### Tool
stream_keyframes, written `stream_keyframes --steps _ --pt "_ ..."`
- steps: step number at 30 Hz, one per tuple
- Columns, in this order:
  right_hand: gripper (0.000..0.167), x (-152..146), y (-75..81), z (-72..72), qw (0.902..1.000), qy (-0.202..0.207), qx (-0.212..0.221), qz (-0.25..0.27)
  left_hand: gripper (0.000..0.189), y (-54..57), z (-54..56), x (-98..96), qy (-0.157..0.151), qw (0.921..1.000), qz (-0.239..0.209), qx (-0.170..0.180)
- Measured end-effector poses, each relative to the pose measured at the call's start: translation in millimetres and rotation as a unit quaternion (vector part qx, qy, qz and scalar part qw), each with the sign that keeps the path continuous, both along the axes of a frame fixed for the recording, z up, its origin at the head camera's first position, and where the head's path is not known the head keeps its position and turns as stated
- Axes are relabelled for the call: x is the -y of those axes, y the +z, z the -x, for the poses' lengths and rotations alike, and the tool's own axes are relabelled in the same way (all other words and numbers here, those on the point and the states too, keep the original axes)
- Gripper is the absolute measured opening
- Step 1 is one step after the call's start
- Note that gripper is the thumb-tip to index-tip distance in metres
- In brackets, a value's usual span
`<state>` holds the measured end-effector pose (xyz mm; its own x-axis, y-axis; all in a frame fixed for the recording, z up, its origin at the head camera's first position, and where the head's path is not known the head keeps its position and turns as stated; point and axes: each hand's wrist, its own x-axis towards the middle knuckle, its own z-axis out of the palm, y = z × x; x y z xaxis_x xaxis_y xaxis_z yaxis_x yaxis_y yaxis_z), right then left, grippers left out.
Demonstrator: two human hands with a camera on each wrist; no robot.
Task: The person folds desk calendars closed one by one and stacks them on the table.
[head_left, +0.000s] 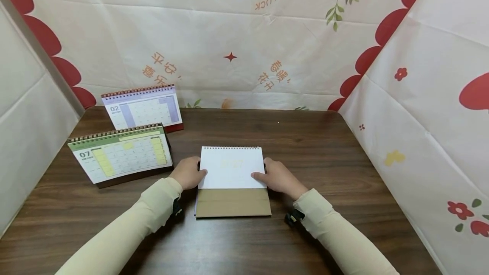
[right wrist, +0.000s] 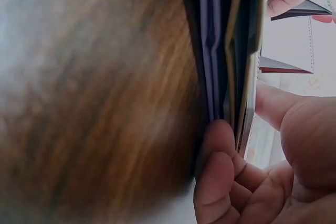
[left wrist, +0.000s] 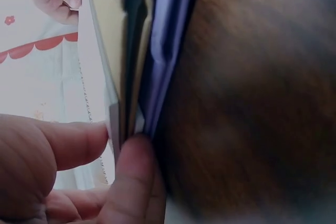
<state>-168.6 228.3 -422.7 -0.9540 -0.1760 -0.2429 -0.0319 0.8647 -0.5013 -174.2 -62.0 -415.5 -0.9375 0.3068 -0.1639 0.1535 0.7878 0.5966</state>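
Flat in the middle of the table (head_left: 244, 249) lies a desk calendar (head_left: 233, 175), folded down, with a white top page, a spiral along its far edge and a brown card base toward me. A purple folded layer (left wrist: 170, 14) lies beneath it, seen edge-on in both wrist views. My left hand (head_left: 188, 173) grips the left side, thumb on the white page and fingers at the edge. On the opposite side my right hand (head_left: 280, 177) holds it the same way, its fingertips at the stacked edges in the right wrist view.
Two desk calendars stand propped at the left: a green-topped one (head_left: 130, 154) marked 07, close to my left hand, and a purple one (head_left: 147, 108) marked 02 behind it. A printed white cloth (head_left: 237, 33) hangs behind the table and along its sides.
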Motion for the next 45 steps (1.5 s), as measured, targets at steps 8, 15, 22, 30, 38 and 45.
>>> stream_keyframes --steps 8,15,22,30,38,45 --pt "0.055 1 4.8 4.2 0.9999 0.015 0.001 -0.009 0.051 0.0 2.8 1.6 0.020 0.9997 -0.002 0.016" --pt "0.065 4 22.8 4.7 0.9938 0.038 -0.057 -0.088 0.062 7.1 1.3 -11.5 0.016 0.9983 0.034 -0.044" --pt "0.088 28 20.2 -2.5 0.9705 0.167 -0.040 -0.169 0.084 4.3 -6.3 -29.2 -0.133 0.9739 0.175 -0.055" --pt "0.088 32 7.2 -9.8 0.9678 0.184 0.004 -0.172 0.090 -11.3 -11.5 -31.6 -0.171 0.9514 0.255 -0.021" --pt "0.088 28 -4.0 -16.2 0.9716 0.179 0.019 -0.153 0.089 -14.8 -22.3 -33.9 -0.176 0.9553 0.238 -0.013" --pt "0.088 27 -1.1 -9.0 0.9699 0.184 -0.002 -0.160 0.089 -18.3 -12.8 -33.0 -0.169 0.9584 0.227 -0.035"
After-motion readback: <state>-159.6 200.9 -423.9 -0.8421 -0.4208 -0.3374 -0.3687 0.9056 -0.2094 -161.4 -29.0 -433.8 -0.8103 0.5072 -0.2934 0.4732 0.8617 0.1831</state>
